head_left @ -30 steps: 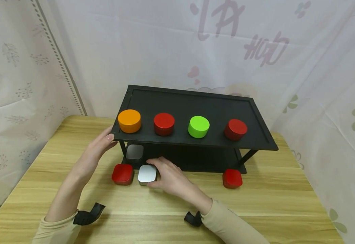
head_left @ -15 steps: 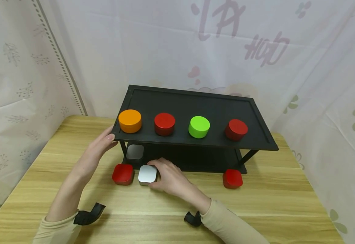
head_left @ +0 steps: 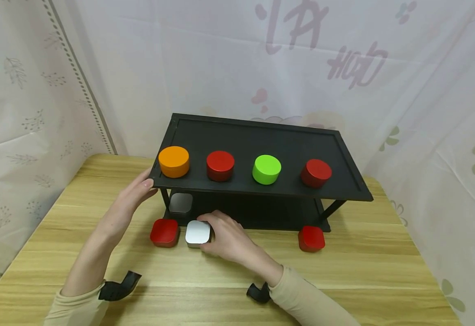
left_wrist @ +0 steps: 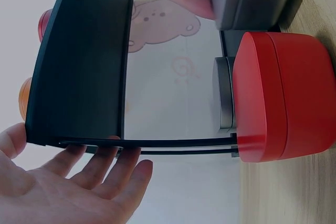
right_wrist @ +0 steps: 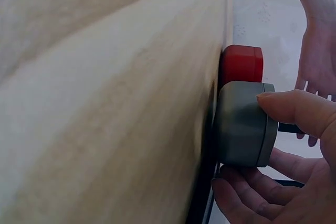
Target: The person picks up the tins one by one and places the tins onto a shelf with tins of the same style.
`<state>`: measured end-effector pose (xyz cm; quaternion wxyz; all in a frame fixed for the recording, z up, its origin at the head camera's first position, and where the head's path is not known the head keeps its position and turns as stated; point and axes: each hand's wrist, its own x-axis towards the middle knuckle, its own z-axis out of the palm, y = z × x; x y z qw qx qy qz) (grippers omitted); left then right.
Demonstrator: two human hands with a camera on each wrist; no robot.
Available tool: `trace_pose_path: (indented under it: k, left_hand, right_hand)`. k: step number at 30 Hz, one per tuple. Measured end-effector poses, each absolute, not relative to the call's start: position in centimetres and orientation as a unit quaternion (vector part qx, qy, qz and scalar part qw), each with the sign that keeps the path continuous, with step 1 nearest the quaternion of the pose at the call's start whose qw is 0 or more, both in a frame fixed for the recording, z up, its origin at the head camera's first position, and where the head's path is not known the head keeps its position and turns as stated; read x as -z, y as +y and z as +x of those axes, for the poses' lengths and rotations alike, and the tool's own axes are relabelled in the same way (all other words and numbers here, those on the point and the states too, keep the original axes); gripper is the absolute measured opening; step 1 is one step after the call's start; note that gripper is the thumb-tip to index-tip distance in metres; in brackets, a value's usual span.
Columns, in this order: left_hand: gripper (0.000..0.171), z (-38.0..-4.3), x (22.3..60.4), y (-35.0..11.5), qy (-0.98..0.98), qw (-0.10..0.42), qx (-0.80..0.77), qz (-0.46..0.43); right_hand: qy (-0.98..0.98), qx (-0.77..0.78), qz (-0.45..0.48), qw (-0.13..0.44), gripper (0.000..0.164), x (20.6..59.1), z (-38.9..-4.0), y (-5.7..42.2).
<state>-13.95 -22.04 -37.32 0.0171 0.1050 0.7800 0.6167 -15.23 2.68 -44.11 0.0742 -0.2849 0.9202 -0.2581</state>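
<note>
My left hand point(head_left: 127, 199) holds the left front corner of a black two-tier shelf point(head_left: 258, 136), its thumb at the top board and its fingers along the side edge. In front of the shelf my right hand point(head_left: 229, 235) grips a silver rounded-square box point(head_left: 198, 233) from its right side. The right wrist view shows the thumb on one side of this box point(right_wrist: 241, 124) and the fingers on the other. Just left of it on the table is a red rounded-square box point(head_left: 164, 232). A dark grey box point(head_left: 181, 203) sits on the lower tier's left end.
Along the top board's front stand an orange round box point(head_left: 174, 162), a red one point(head_left: 220, 165), a green one point(head_left: 266, 170) and a second red one point(head_left: 316, 173). Another red square box point(head_left: 311, 238) lies near the shelf's right end. Printed cloth hangs behind the wooden table point(head_left: 368, 271).
My right hand's fingers have closed in slightly around the silver box. The left hand and the other boxes stay where they were.
</note>
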Motion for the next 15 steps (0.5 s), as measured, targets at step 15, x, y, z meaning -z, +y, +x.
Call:
trace_pose_path:
  k: [15]
  left_hand:
    - [0.047, -14.0, 37.4, -22.0, 0.780, 0.015, -0.616, 0.105]
  right_hand:
    - [0.926, 0.258, -0.272, 0.050, 0.054, 42.6, -16.6, 4.1]
